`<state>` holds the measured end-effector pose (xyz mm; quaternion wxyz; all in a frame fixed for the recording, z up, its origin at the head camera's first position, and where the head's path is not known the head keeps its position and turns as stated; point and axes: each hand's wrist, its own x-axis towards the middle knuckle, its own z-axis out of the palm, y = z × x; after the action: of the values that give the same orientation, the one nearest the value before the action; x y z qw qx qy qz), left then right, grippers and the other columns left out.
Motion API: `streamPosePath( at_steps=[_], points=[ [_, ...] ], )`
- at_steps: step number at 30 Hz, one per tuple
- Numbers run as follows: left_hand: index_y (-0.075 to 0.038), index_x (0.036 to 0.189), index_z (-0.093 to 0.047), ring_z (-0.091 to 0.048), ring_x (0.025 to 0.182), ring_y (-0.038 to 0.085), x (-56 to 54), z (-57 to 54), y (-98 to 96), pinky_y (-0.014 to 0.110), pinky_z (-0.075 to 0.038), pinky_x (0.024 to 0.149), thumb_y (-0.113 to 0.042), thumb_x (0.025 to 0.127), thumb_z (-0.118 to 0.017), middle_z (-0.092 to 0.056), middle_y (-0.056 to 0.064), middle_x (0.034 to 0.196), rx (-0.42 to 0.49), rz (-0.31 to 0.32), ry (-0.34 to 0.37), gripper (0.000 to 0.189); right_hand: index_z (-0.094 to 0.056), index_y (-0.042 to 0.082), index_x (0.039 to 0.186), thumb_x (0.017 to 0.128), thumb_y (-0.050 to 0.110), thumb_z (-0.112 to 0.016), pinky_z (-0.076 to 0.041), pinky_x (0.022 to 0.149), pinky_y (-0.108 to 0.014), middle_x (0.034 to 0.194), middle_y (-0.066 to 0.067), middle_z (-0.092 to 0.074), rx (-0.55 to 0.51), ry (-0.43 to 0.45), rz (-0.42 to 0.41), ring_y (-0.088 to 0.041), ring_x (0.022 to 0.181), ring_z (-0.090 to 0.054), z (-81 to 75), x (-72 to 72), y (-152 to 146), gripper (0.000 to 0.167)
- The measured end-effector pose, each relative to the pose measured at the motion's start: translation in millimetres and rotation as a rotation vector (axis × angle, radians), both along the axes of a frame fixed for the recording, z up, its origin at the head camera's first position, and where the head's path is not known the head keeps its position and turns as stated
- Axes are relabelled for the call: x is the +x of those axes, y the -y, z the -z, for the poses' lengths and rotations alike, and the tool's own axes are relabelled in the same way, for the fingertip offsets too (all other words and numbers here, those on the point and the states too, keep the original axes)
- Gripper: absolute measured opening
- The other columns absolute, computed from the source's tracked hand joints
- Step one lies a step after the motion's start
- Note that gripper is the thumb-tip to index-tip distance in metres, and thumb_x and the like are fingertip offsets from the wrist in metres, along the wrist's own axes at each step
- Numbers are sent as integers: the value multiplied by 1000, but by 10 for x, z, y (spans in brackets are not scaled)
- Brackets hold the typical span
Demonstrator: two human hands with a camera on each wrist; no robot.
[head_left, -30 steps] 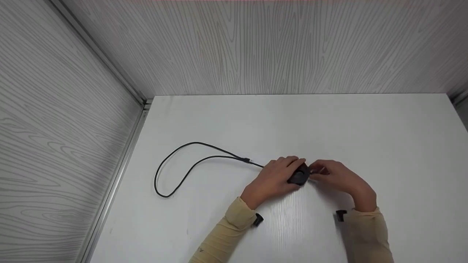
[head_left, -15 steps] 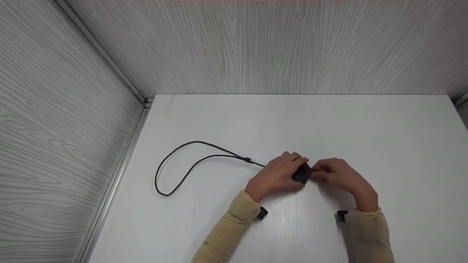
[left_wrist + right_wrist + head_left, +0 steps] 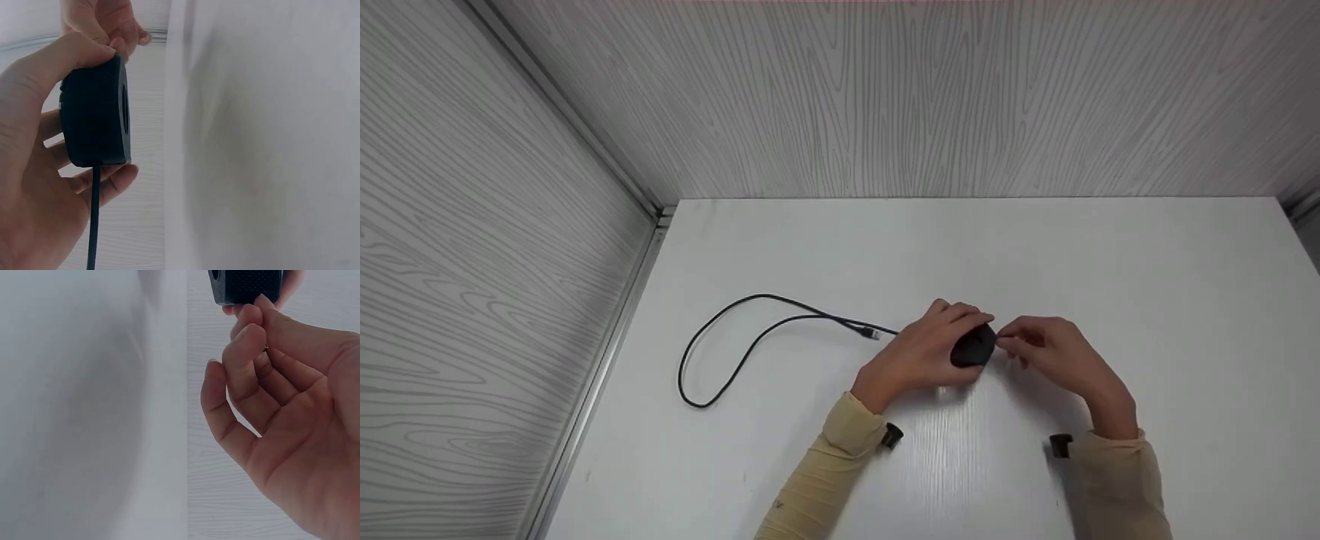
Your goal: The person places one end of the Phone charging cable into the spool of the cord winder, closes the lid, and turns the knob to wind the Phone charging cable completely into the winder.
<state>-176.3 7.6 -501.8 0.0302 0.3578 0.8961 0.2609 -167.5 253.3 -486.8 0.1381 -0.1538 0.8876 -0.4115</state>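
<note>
While left hand (image 3: 919, 352) grips black device (image 3: 973, 348) over white table (image 3: 997, 251), right hand (image 3: 1057, 356) has thumb and index tips together at the end opposite the cable (image 3: 94, 219), can't tell if pinching anything, so step looks like fingertip work there, next move probably wanting steady left grip

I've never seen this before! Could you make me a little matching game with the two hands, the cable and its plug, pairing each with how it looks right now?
Things:
1. Left hand
2. Cable
3. Right hand
4. Plug

How it looks:
A. Has a pale tip
B. Thumb tip at an edge of the black device, other fingers not wrapped round it
C. Curled round that device
D. Makes a wide loop on the white table

Right pairs: 1-C; 2-D; 3-B; 4-A
</note>
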Motion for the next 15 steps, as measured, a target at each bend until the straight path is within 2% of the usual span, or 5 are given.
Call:
streamPosePath(
  at_steps=[5,15],
  points=[
    [-22,153,-54,-56,132,13,5,-13,29,29,-54,103,-35,93,-74,-55,-5,152,13,-2,41,64,-77,13,109,104,24,-69,-50,68,-26,89,-10,-74,18,-14,2,-11,72,-64,-11,4,35,14],
    [-22,148,-58,-57,127,11,-6,-69,77,28,-53,102,-35,92,-75,-57,-6,146,34,9,75,60,-74,11,106,105,20,-66,-50,70,-26,90,-8,-75,7,-1,-11,-12,74,-65,-9,33,70,12]
  ],
)
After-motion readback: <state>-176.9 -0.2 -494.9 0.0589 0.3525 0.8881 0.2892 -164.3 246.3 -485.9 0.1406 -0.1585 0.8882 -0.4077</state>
